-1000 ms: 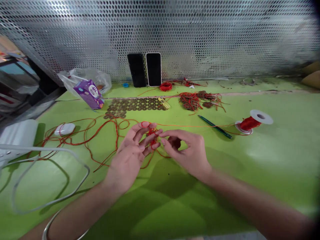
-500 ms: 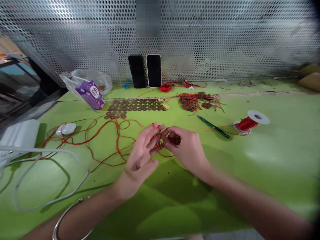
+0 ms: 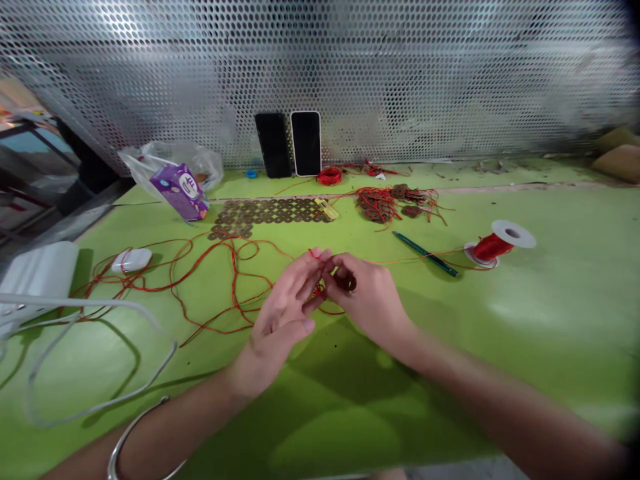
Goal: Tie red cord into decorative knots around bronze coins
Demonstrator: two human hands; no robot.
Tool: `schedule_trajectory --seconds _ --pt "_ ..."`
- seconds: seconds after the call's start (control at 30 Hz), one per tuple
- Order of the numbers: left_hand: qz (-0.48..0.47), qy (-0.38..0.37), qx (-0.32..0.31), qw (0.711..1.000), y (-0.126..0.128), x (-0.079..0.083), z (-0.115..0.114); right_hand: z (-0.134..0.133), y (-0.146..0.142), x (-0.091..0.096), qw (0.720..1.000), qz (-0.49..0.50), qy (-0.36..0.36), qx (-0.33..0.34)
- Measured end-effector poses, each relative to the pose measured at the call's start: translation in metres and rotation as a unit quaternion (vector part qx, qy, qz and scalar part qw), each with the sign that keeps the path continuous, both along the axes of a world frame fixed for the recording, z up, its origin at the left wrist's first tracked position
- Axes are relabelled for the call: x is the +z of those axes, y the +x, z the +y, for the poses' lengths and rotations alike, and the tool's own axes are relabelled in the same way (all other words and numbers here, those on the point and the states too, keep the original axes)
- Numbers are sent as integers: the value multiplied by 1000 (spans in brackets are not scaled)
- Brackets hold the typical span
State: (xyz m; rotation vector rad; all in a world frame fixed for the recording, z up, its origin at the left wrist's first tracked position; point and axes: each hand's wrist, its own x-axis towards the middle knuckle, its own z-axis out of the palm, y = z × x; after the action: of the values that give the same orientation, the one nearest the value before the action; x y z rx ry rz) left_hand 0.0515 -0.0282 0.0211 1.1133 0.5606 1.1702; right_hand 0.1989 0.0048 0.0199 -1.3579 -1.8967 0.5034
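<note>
My left hand (image 3: 285,307) is half curled at the middle of the table, thumb apart, with red cord (image 3: 315,254) looped over its fingertips. More of the cord is bunched between the two hands. My right hand (image 3: 373,293) pinches at the cord with thumb and forefinger, touching the left fingertips. A small dark round piece, partly hidden, shows behind the right fingers. From the hands a thin strand leads right to a spool of red cord (image 3: 487,249). Loose red cords (image 3: 234,280) lie left of my left hand.
Brown coins (image 3: 273,210) lie in rows behind my hands, with a yellow cutter (image 3: 327,209) at their end. Tied coins (image 3: 376,203), a green pen (image 3: 427,255), two phones (image 3: 307,143), a purple box (image 3: 181,191), a white case (image 3: 132,260) and a white cable (image 3: 115,402) surround them.
Both hands stay together at nearly the same spot. The right fingers have closed in slightly, and less of the dark round piece shows. The view has shifted a little.
</note>
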Motion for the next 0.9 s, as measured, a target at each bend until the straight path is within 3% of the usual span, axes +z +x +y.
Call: schedule_trajectory --seconds 0.5,0.73,0.9 --pt "-87 -158 42 983 -3 16 9 -13 -8 -4 996 6 64 69" --pt "-141 -195 61 969 -9 16 15 -6 -2 -1 996 66 56 27" --pt "-125 -262 91 953 -6 17 16 -5 3 3 989 86 111 33"
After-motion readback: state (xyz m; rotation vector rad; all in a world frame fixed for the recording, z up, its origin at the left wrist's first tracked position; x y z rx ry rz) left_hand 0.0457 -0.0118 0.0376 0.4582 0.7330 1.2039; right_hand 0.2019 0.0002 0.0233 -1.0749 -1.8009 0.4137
